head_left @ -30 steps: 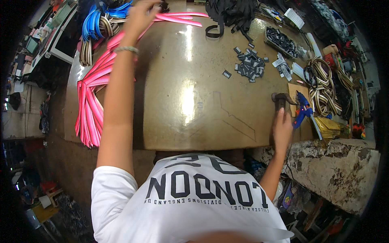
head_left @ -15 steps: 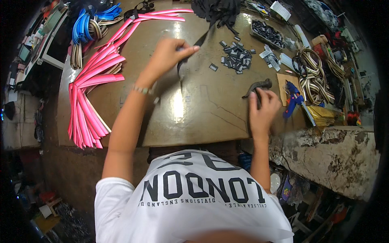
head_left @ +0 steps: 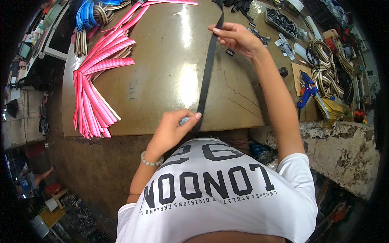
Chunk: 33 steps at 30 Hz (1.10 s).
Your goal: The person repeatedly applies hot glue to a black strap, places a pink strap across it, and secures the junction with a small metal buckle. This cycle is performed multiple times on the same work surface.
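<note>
A black webbing strap (head_left: 208,71) runs taut from the far edge of the view down to the near edge of the table. My left hand (head_left: 173,128) pinches its near end between thumb and fingers; a small pale thing shows in that palm, its kind unclear. Farther up, my right hand (head_left: 241,38) grips the same strap with its fingertips. Past my right hand lie several small black tags (head_left: 229,52), partly covered by it. The knobbed end of a dark metal tool (head_left: 283,71) sticks out beside my right forearm, which hides the rest.
Pink strips (head_left: 95,105) fan out along the table's left side, with blue coiled strips (head_left: 85,18) behind. At the right are a blue glue gun (head_left: 306,90), coiled beige cords (head_left: 326,75) and a tray of black pieces (head_left: 281,22). The table's near edge (head_left: 162,133) runs before me.
My right hand has let go of the dark tool and moved up onto the strap. My left hand has come down toward me, drawing the strap out. The view has shifted slightly.
</note>
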### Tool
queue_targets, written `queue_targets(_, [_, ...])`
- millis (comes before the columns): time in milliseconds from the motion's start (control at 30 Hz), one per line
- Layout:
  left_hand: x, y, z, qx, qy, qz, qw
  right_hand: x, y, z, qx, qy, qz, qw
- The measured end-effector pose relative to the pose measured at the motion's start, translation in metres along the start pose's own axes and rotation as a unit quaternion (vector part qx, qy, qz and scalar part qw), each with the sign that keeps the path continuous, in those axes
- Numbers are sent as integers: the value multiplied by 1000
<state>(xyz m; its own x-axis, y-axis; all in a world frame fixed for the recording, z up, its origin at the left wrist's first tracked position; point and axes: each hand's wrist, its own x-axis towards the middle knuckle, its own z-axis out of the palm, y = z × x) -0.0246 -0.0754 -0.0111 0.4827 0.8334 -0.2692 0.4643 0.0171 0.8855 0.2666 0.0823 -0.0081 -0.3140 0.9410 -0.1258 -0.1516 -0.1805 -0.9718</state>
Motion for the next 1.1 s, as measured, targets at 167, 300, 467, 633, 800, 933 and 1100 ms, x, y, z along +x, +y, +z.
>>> queue_targets(167, [12,-9,32,235,168,153,945,56,27,-3,-426,90,-120,892])
queue_targets(300, [12,-11,34,296,202,189,914,83,51,-2,-538,168,-191,803])
queue_targets(467, [12,-10,26,313,170,201,913,63,36,22,-389,277,-120,870])
queue_targets(633, [13,-17,27,283,189,197,919,-93,35,38,-399,293,-202,845])
queue_targets(800, [13,-22,27,291,178,196,919,-243,52,-33,-248,724,-125,632])
queue_targets(933, [15,-22,28,310,185,214,908,-275,68,-96,-209,719,-195,634])
queue_targets(1100, [15,-21,27,303,186,210,911,-239,37,-109,-442,655,34,612])
